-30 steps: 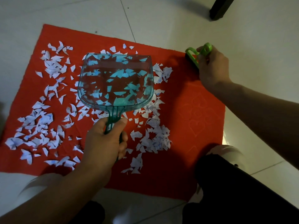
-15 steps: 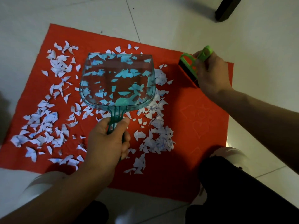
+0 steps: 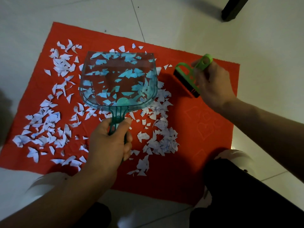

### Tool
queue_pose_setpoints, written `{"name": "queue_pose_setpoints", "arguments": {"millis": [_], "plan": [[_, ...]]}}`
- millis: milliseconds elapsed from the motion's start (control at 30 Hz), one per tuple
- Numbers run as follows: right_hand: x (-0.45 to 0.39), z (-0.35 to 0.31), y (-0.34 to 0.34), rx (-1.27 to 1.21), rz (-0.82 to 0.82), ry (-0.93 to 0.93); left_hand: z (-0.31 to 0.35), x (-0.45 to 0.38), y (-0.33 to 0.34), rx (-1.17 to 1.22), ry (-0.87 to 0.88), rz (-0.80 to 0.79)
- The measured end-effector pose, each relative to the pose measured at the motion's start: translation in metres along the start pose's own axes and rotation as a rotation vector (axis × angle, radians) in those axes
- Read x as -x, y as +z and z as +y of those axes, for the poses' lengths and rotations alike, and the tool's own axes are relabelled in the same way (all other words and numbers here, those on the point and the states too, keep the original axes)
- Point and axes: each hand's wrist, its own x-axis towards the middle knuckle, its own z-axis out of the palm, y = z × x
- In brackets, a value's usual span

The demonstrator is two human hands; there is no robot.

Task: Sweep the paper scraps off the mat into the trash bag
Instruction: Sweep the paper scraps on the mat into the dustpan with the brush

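Two hands work over a red mat (image 3: 189, 170) on a pale tiled floor (image 3: 181, 22). In the head view, the left hand (image 3: 108, 145) has its fingers curled round the handle of a clear teal dustpan (image 3: 118, 79), thumb lying along the handle; the pan is over the mat's middle, its mouth toward 12 o'clock. White paper scraps (image 3: 44, 122) lie scattered across the mat, thick at 9 o'clock of the pan and in a band at 5 o'clock of it, with more showing through the pan. The right hand (image 3: 213, 86), at 3 o'clock of the pan, grips a green brush (image 3: 187, 78), its dark bristle edge on the mat. A dark furniture leg (image 3: 233, 9) stands at 1 o'clock, off the mat.
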Motion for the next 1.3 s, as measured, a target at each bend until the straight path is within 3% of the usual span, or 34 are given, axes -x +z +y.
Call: {"name": "queue_pose_setpoints", "arguments": {"millis": [167, 367, 667, 900, 1300], "plan": [[-0.001, 0.009, 0.007, 0.064, 0.052, 0.081, -0.002, 0.000, -0.001, 0.002, -0.007, 0.001], [0.013, -0.013, 0.017, -0.007, -0.106, -0.055, -0.001, -0.001, -0.001, -0.012, -0.001, 0.003], [-0.004, 0.000, 0.007, 0.054, 0.051, 0.088, -0.002, 0.000, -0.003, -0.003, -0.009, 0.014], [0.016, -0.022, 0.022, -0.047, -0.117, -0.043, 0.001, 0.002, -0.002, 0.003, -0.008, 0.014], [-0.008, 0.003, 0.014, 0.032, 0.103, 0.103, 0.010, 0.006, -0.018, 0.039, -0.033, 0.011]]}}
